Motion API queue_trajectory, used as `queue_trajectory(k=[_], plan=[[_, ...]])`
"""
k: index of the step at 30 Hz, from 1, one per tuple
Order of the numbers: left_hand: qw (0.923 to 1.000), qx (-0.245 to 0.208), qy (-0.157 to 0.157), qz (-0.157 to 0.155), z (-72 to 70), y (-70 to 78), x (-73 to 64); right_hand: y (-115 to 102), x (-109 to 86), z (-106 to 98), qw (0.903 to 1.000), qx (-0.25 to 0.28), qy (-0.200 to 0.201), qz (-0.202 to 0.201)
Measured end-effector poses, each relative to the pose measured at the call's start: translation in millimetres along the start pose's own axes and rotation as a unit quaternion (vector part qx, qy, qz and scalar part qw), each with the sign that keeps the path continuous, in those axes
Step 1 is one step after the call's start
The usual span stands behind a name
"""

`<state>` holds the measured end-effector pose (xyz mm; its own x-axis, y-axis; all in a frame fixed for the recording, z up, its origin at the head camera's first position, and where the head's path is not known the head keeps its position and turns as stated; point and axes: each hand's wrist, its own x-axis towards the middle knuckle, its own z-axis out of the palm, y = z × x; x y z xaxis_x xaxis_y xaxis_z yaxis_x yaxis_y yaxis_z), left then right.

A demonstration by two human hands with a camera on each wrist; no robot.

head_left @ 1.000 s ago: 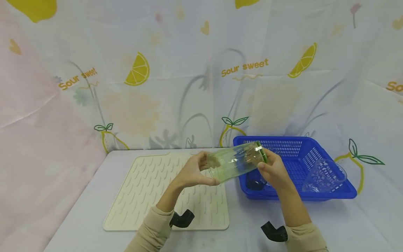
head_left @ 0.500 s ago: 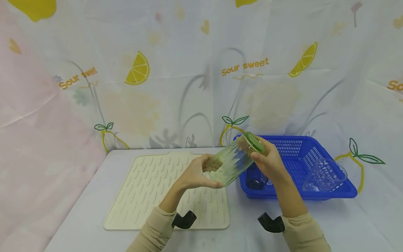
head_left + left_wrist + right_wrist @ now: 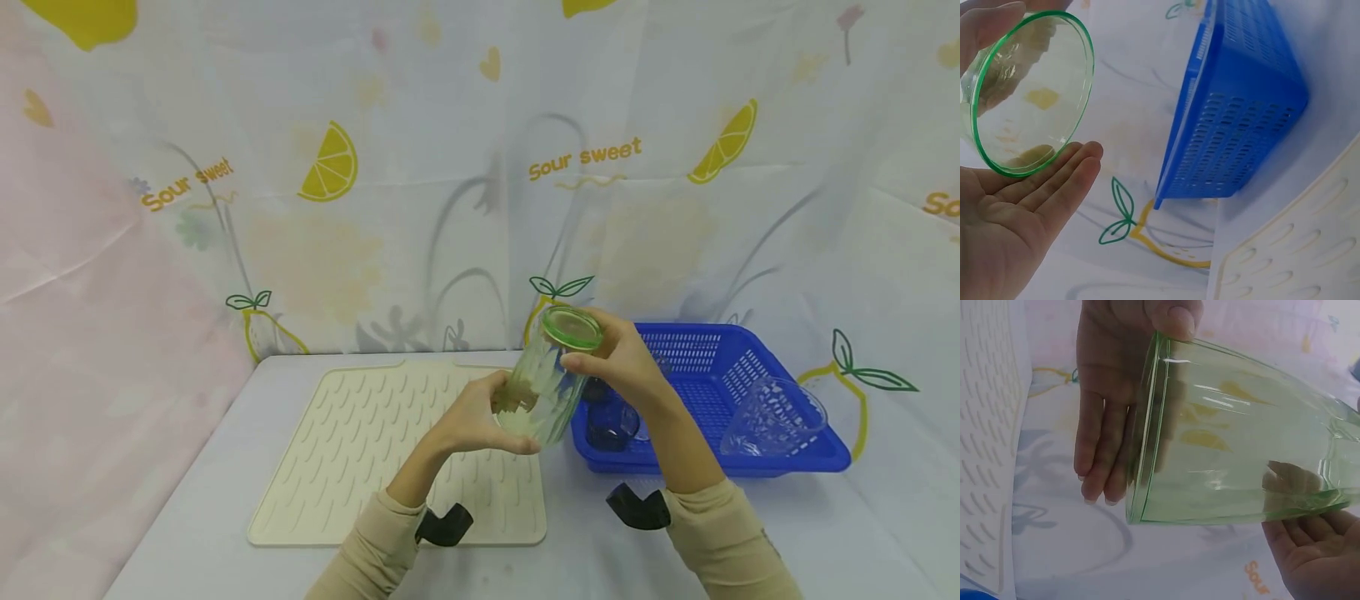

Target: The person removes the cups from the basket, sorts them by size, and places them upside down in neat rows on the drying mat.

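Observation:
A pale green, see-through drinking glass [image 3: 543, 392] is held in the air between both hands, tilted, with its thick green base up. In the left wrist view, the glass [image 3: 1047, 81] has its wide green-edged mouth facing down. My left hand [image 3: 474, 417] holds the mouth end between thumb and fingers; its fingers [image 3: 1063, 181] lie nearly straight along the edge. Up at the base, my right hand [image 3: 626, 362] grips the glass, thumb in front. The right wrist view shows the left thumb on the rim, with the right hand [image 3: 1322, 556] at the narrower end.
On the right stands a blue perforated basket [image 3: 787, 464]. It holds a clear patterned glass [image 3: 772, 421], a dark blue glass [image 3: 611, 425] and other glassware partly hidden by the right hand. A cream ridged mat [image 3: 360, 467] lies on the left of the white table.
The glass has turned from nearly level to steeply tilted, its base swinging up and left. My right hand moved up and left with it; my left hand shifted slightly right.

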<state>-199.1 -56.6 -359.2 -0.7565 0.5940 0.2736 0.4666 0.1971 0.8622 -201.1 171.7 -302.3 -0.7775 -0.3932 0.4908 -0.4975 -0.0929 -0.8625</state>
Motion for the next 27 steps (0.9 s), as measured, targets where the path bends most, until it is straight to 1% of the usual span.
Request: queue_trajectory(k=[5,7,10,12,14,18,22,25,27], plan=[[0.9995,-0.027,-0.007,-0.014,0.3,-1.5,-0.9,-6,7.9,3,0.9993,-0.031,-0.020,0.011],[0.9993,-0.034,-0.010,-0.012,-0.1,-2.4,-1.2,-8,10.3,4,0.9987,-0.040,-0.023,0.020],[0.9993,-0.033,-0.015,-0.005,-1.4,-3.5,-2.9,-10,13.3,5,0.9977,-0.052,-0.029,0.031],[0.9993,-0.034,-0.018,-0.001,-2.7,-4.6,-5.5,-11,15.3,5,0.9971,-0.062,-0.033,0.029],[0.9995,-0.029,-0.014,0.000,-4.7,-6.8,-9.8,-11,17.4,5,0.9966,-0.071,-0.035,0.025],[0.9998,-0.016,0.000,-0.015,-11.1,-15.2,-24.8,-10,21.5,6,0.9957,-0.084,-0.034,0.019],[0.9987,0.014,0.020,-0.045,-19.8,-29.2,-46.7,-8,24.7,5,0.9950,-0.092,-0.027,0.030],[0.9957,0.043,0.047,-0.067,-25.9,-40.2,-65.0,-5,27.4,5,0.9943,-0.099,-0.020,0.033],[0.9922,0.063,0.073,-0.079,-29.2,-47.2,-78.0,-1,29.6,5,0.9938,-0.106,-0.020,0.029]])
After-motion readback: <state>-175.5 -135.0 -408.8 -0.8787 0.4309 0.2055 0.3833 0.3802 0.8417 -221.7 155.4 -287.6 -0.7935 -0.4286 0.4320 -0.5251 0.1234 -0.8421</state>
